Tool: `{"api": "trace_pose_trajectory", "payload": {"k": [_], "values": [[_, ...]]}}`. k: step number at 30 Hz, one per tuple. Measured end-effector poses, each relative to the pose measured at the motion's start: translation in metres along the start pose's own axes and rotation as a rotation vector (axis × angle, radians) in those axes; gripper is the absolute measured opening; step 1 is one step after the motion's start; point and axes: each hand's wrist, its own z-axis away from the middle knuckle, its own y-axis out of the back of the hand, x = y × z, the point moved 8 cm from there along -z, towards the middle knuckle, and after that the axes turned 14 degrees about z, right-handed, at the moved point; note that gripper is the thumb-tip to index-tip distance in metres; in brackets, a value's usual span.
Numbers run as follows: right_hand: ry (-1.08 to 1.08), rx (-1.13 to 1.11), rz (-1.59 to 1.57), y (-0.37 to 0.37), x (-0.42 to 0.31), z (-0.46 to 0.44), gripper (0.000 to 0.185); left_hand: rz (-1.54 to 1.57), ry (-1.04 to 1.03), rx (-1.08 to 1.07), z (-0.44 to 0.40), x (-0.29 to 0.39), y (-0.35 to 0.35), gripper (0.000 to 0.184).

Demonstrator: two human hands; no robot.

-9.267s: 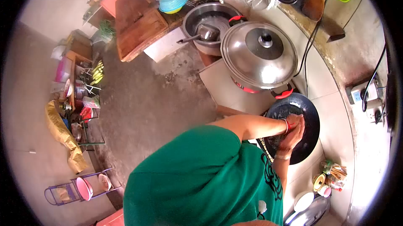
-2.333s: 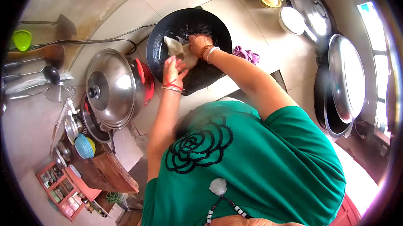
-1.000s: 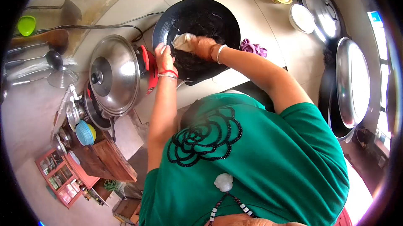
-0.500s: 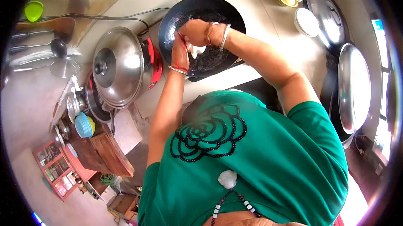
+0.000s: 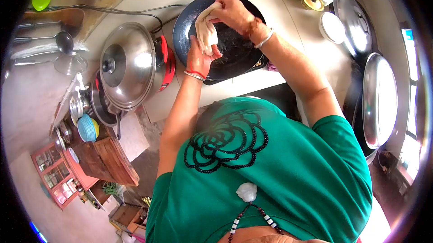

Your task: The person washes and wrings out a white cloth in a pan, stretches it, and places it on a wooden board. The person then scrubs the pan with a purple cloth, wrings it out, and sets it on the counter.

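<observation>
Over a black wok (image 5: 243,53), a pale, limp, folded strip (image 5: 205,31) hangs stretched between my two hands. I cannot tell whether it is dough or a cloth. My right hand (image 5: 232,13), with a bangle at the wrist, pinches its upper end near the wok's far side. Its lower end is in my left hand (image 5: 200,58), which wears a red string and a bangle; the fingers are closed around it, partly hidden behind it. The inside of the wok looks dark and shiny.
Left of the wok stands a large lidded steel pot (image 5: 128,64) on a red-sided base. To the right are a white bowl (image 5: 331,27), a yellow-lidded jar (image 5: 312,0) and large metal lids (image 5: 380,101). Ladles (image 5: 64,42) hang on the left wall.
The pale strip was bunched between my hands low in the wok. Now my right hand has moved up and away from my left, drawing the strip out long.
</observation>
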Motion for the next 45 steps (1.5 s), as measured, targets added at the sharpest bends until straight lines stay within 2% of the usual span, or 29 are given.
{"api": "trace_pose_trajectory", "payload": {"k": [1,2,3,4,5,7,8,9,11,12,13,15,16,17,18,19,21,22,26,27,28,29,30,31,32,33,35,39,45], "values": [[0.089,0.115,0.179,0.004,-0.008,0.008,0.017,0.000,-0.003,0.001,0.000,0.002,0.001,0.055],[0.209,0.234,0.135,0.003,-0.016,0.025,0.017,0.073,0.053,-0.047,0.000,-0.001,-0.002,0.056],[0.409,0.284,0.312,-0.007,-0.025,0.037,0.017,0.146,0.108,-0.094,0.000,-0.003,-0.006,0.057],[0.504,0.264,0.258,-0.018,-0.028,0.052,0.019,0.113,0.112,-0.085,0.005,0.003,-0.016,0.056],[0.599,0.244,0.204,-0.028,-0.032,0.068,0.022,0.122,0.043,0.035,0.012,0.006,-0.020,0.048],[0.829,0.162,0.398,-0.044,-0.047,0.098,0.021,0.090,0.091,0.031,0.008,0.003,-0.016,0.040],[0.788,0.179,0.390,-0.047,-0.041,0.102,0.025,0.104,0.115,0.086,0.010,0.003,-0.010,0.031],[0.792,0.177,0.389,-0.044,-0.035,0.101,0.025,0.105,0.112,0.086,0.009,0.004,-0.005,0.031],[0.680,0.060,0.288,-0.040,-0.014,0.086,0.032,0.000,0.219,0.084,0.006,-0.002,0.008,0.018],[0.636,0.137,0.371,-0.025,-0.023,0.084,0.034,0.039,0.226,0.027,0.007,-0.001,0.004,0.011],[0.678,0.120,0.462,-0.019,-0.035,0.083,0.043,0.040,0.225,0.027,0.007,0.001,0.002,0.011],[0.848,0.141,0.666,-0.030,-0.039,0.083,0.053,-0.196,0.306,-0.051,0.009,0.000,-0.010,0.011],[0.897,0.090,0.708,-0.039,-0.034,0.081,0.057,-0.330,0.316,-0.026,0.009,-0.002,-0.015,0.014],[0.947,0.040,0.750,-0.047,-0.029,0.077,0.062,-0.334,0.314,-0.032,0.004,0.002,-0.016,0.014],[1.027,0.091,0.740,-0.044,-0.035,0.076,0.063,-0.361,0.411,-0.139,0.003,0.001,-0.026,0.015],[1.031,0.092,0.740,-0.045,-0.036,0.073,0.063,-0.385,0.508,-0.244,0.007,-0.003,-0.034,0.017],[0.886,-0.150,0.717,-0.057,-0.028,0.060,0.067,-0.380,0.506,-0.202,0.005,0.001,-0.036,0.022],[0.974,-0.083,0.757,-0.058,-0.031,0.058,0.069,-0.465,0.541,-0.149,0.000,0.002,-0.031,0.024],[0.851,-0.095,0.787,-0.062,-0.022,0.047,0.057,-0.751,0.523,-0.002,-0.005,0.010,-0.024,0.030],[0.803,-0.081,0.838,-0.063,-0.017,0.044,0.046,-0.854,0.536,0.034,-0.009,0.012,-0.019,0.031],[0.754,-0.067,0.888,-0.064,-0.012,0.041,0.036,-0.983,0.499,0.003,-0.016,0.014,-0.016,0.020],[0.762,-0.072,0.889,-0.066,-0.010,0.041,0.036,-0.977,0.494,0.007,-0.017,0.010,-0.011,0.020],[0.719,-0.086,0.910,-0.068,-0.007,0.040,0.028,-1.210,0.244,-0.006,-0.021,0.020,-0.019,0.014],[0.677,-0.102,0.931,-0.070,-0.004,0.039,0.022,-1.430,-0.017,-0.017,-0.015,0.033,-0.042,0.016],[0.628,-0.102,0.938,-0.072,-0.001,0.038,0.016,-1.685,0.104,-0.088,-0.014,0.031,-0.051,0.028],[0.639,-0.112,0.938,-0.074,-0.002,0.040,0.016,-1.676,0.103,-0.076,-0.016,0.029,-0.048,0.028],[0.503,-0.165,0.933,-0.077,0.006,0.037,0.014,-1.913,0.020,-0.126,-0.023,0.027,-0.043,0.026],[0.339,-0.203,0.877,-0.082,0.017,0.039,0.017,-1.943,-0.082,0.013,-0.002,0.043,-0.060,0.020],[0.229,-0.227,0.622,-0.097,0.042,0.045,0.019,-2.125,-0.236,-0.126,0.000,0.037,-0.061,0.016]]}}
